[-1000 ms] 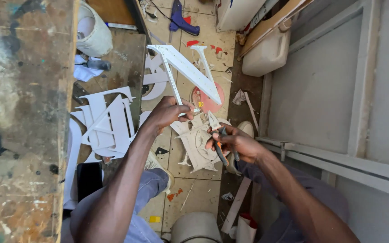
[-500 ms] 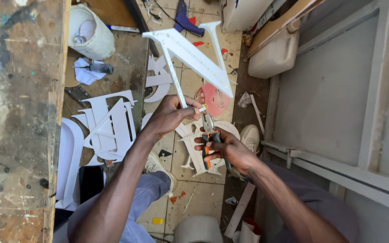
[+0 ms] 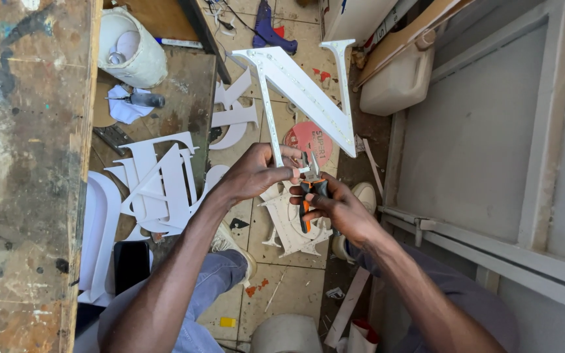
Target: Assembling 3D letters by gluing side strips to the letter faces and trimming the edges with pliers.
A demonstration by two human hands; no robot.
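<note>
The left hand (image 3: pixel 256 173) is clenched on the lower end of a white N-shaped letter (image 3: pixel 302 91), thumb and fingers pinching its thin left leg; the rest of the letter rises up and away from that grasp, its diagonal running to the right above both hands; the right hand (image 3: pixel 335 209) sits just beside the left, closed around orange-and-black pliers (image 3: pixel 310 189); the plier tips point up at the letter's edge right next to the left thumb, apparently touching it; below the hands, white cut-out letters (image 3: pixel 158 183) lie on the tiled floor (image 3: pixel 289 294).
</note>
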